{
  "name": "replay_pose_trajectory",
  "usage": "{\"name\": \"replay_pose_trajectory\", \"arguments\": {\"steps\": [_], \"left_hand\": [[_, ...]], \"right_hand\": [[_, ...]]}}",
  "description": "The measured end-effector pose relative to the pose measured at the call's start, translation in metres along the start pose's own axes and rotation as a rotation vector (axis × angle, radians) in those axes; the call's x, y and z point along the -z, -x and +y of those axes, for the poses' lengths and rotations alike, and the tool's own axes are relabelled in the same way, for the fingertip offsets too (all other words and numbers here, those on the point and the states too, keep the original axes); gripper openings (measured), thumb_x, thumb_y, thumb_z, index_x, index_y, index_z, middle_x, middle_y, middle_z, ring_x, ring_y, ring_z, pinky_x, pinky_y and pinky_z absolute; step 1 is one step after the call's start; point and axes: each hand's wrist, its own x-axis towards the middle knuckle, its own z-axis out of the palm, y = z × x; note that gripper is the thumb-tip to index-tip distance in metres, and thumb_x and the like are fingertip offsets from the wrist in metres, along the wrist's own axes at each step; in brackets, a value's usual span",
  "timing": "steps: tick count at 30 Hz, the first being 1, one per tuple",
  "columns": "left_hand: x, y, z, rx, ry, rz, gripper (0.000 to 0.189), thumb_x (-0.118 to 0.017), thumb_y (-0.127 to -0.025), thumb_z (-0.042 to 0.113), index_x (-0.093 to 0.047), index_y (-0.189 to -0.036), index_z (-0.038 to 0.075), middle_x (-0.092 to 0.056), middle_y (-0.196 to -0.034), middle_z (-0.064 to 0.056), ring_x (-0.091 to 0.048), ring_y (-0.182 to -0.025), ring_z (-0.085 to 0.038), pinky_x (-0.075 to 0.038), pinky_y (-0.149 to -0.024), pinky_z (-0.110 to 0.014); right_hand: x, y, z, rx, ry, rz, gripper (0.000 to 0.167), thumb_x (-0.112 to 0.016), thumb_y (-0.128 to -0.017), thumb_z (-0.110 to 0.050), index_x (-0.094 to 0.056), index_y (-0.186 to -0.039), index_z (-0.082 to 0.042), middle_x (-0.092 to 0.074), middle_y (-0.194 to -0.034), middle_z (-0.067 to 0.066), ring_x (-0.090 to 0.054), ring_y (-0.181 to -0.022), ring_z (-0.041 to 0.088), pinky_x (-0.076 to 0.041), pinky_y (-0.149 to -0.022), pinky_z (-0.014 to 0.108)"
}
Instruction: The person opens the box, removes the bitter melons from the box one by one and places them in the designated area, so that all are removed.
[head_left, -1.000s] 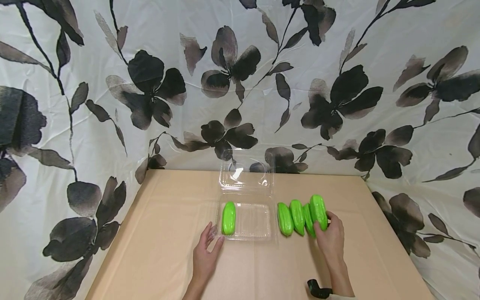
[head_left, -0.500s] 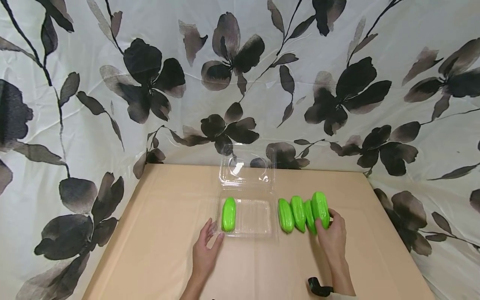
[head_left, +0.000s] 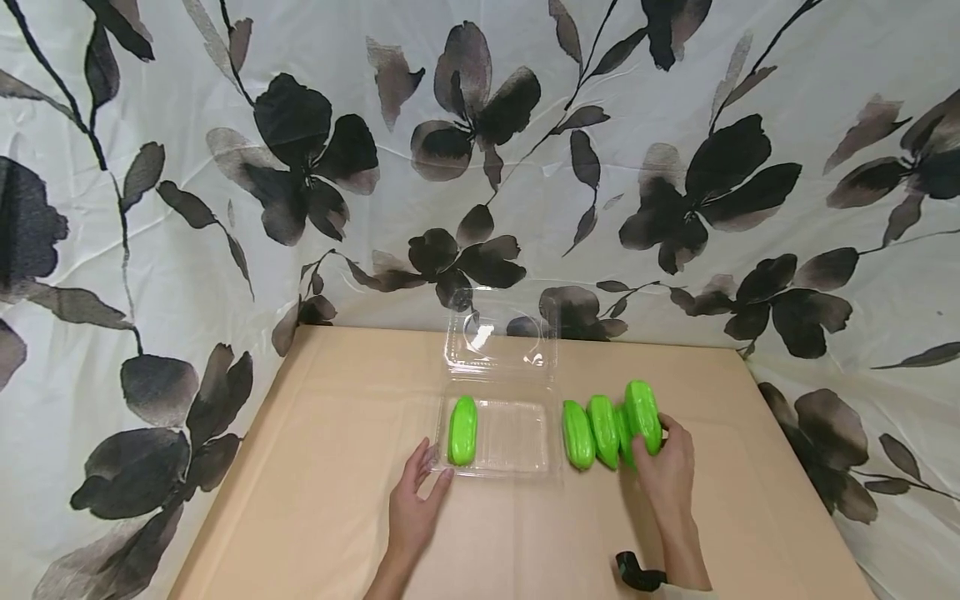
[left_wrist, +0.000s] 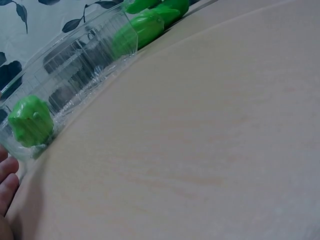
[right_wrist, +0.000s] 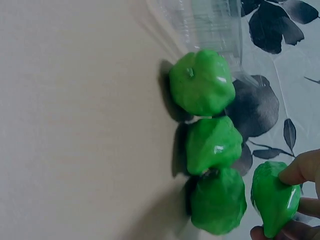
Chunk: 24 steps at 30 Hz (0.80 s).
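Observation:
In the head view my right hand (head_left: pixel 666 467) pinches a bright green cucumber (head_left: pixel 642 417) between thumb and fingers, at the right end of a row. The right wrist view has this held cucumber (right_wrist: pixel 275 197) raised and apart from three others. Those three, such as the nearest-to-box cucumber (head_left: pixel 578 435), lie side by side on the table. My left hand (head_left: pixel 414 508) touches the front left corner of a clear plastic clamshell box (head_left: pixel 517 473), its fingers fairly straight. One cucumber (head_left: pixel 462 431) lies upright-lengthwise along the left side inside the box.
The box's clear lid (head_left: pixel 501 342) stands open at the back. Under everything is a tan-covered table (head_left: pixel 337 400), with a white cloth printed with dark flowers (head_left: pixel 465 108) hanging behind and around it. A black strap piece (head_left: pixel 637 573) sits by my right wrist.
The head view has shifted slightly. The cucumber in my right hand now overlaps more of the third one in the row. My left hand keeps its place at the box corner.

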Motion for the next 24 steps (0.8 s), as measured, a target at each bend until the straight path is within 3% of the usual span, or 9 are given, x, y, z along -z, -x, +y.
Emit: {"name": "replay_pose_trajectory", "arguments": {"steps": [10, 16, 24], "left_hand": [[0.000, 0.000, -0.005, -0.021, -0.001, 0.017, 0.063, -0.075, -0.091, 0.023, -0.049, -0.147, 0.015, -0.066, -0.135, -0.008, -0.063, -0.125, -0.024, -0.054, -0.107, -0.036], [0.001, 0.000, -0.004, -0.035, -0.010, 0.013, 0.062, -0.074, -0.092, 0.022, -0.048, -0.147, 0.015, -0.066, -0.135, -0.009, -0.063, -0.125, -0.024, -0.055, -0.107, -0.036], [0.000, 0.001, -0.003, -0.023, 0.013, 0.014, 0.064, -0.077, -0.090, 0.025, -0.049, -0.147, 0.013, -0.066, -0.135, -0.008, -0.063, -0.126, -0.025, -0.054, -0.107, -0.034]], "right_hand": [[0.012, -0.005, 0.010, -0.062, 0.002, 0.032, 0.052, -0.058, -0.093, -0.009, -0.046, -0.138, 0.012, -0.051, -0.130, 0.033, -0.051, -0.102, 0.039, -0.045, -0.072, 0.038], [0.015, -0.004, 0.017, -0.073, 0.012, 0.034, 0.051, -0.057, -0.093, -0.006, -0.044, -0.138, 0.014, -0.051, -0.127, 0.036, -0.050, -0.109, 0.045, -0.048, -0.077, 0.050], [0.017, -0.002, 0.021, -0.071, 0.046, 0.028, 0.052, -0.056, -0.092, -0.006, -0.044, -0.137, 0.017, -0.053, -0.119, 0.038, -0.053, -0.102, 0.046, -0.050, -0.074, 0.053]]}}
